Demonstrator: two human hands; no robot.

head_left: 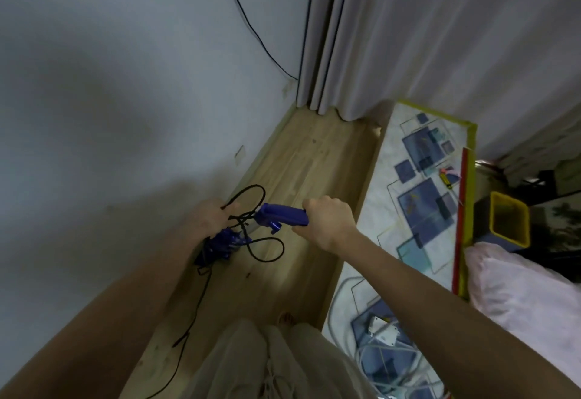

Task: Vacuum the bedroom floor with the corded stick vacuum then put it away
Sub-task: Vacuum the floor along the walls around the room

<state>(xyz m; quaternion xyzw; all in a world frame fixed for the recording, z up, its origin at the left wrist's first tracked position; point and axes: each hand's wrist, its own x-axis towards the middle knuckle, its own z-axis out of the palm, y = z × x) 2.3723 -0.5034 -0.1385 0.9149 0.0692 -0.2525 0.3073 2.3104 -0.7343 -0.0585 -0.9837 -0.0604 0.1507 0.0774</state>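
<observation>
I am standing in the corner of the bedroom, by the wall [94, 99] and the gray curtain [361, 37]. My right hand [328, 222] is wrapped tight around the blue handle [283, 214] of the vacuum [220, 246]. The vacuum stands on the wood floor [314, 162] just beside the wall, right under my hands, and I look down along it, so I cannot see its bottom end.

My left hand [209, 219] is at nine o'clock from my right hand. Its fingers are curled around the black cord [267, 254] and pinch a loop of it. More loops stick out at twelve o'clock and at five o'clock from that hand. The rest of the cord runs down the floor toward seven o'clock, past my feet.

I think I am doing the cord part of the job. I cannot tell if I am winding it up to put the vacuum away or taking it off to start. The loops look messy, so I think they could knot.

Next I should hold the handle still and move the cord one loop at a time, and keep the long end from getting under my feet.

At three o'clock lies a rug [424, 194] with blue squares, and a yellow bin [509, 219] stands past it. White cables [386, 345] lie on the rug at five o'clock.
</observation>
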